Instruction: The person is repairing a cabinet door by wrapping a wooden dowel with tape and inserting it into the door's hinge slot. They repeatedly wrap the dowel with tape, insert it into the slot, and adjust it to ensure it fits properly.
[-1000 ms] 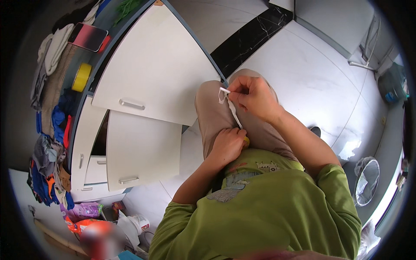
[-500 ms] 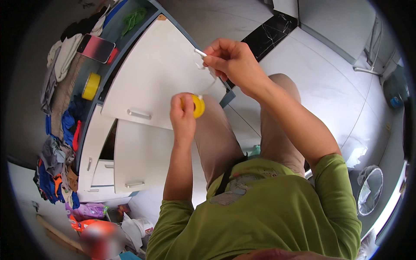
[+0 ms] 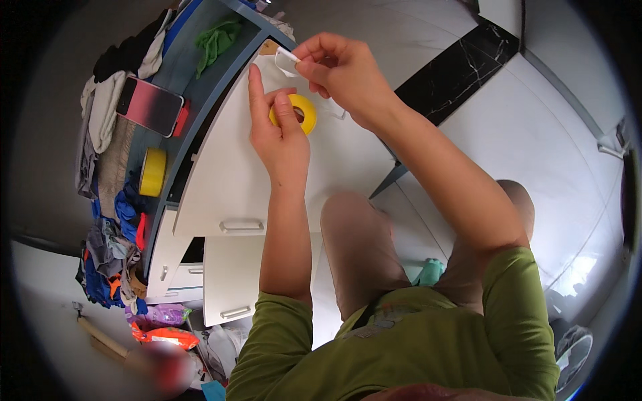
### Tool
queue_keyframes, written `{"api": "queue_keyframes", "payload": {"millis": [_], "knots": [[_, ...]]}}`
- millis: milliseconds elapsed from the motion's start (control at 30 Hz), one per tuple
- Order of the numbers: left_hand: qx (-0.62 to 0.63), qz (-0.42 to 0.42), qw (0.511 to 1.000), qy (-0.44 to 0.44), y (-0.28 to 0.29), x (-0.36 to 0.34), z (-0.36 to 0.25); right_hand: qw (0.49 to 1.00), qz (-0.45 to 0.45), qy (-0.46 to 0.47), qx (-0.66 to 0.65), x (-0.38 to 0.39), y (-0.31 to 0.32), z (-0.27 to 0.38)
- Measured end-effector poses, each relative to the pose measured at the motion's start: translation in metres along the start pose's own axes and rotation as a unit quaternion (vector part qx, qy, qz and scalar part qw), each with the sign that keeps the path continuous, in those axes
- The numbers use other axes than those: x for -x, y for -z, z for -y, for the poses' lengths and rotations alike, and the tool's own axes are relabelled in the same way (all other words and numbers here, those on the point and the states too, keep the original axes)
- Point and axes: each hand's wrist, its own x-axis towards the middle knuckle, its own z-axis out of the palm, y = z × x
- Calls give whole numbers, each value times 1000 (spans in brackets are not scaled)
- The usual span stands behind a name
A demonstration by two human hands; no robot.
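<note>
My left hand (image 3: 277, 134), index finger extended, holds a small yellow tape roll (image 3: 304, 107) near the top of a white cabinet door (image 3: 227, 174). Just above and right of it, my right hand (image 3: 344, 80) pinches a short white stick-like piece (image 3: 286, 55) with a thin white strip looped from it, beside a brown patch (image 3: 268, 48) at the door's upper corner. A second, wider yellow tape roll (image 3: 153, 172) and a pink-and-black phone (image 3: 150, 107) lie on the blue-grey cabinet top to the left.
Piled clothes (image 3: 110, 254) and a green cloth (image 3: 215, 43) lie along the cabinet. A lower white door (image 3: 247, 281) stands below. Colourful bags (image 3: 160, 334) are at lower left. A waste bin (image 3: 572, 354) is at right. A dark marble strip (image 3: 461, 67) crosses the tiled floor.
Both hands have risen from over my lap to the door's upper corner, the white piece and yellow roll with them. The view has shifted, and my knees now show lower down.
</note>
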Motion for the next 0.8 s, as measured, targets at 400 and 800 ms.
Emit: {"api": "queue_keyframes", "payload": {"millis": [400, 800], "knots": [[16, -14, 1000, -13, -17, -22, 8, 996, 17, 82, 26, -26, 4, -27], [-18, -85, 996, -36, -39, -21, 7, 948, -111, 194, 229, -22, -10, -37]]}}
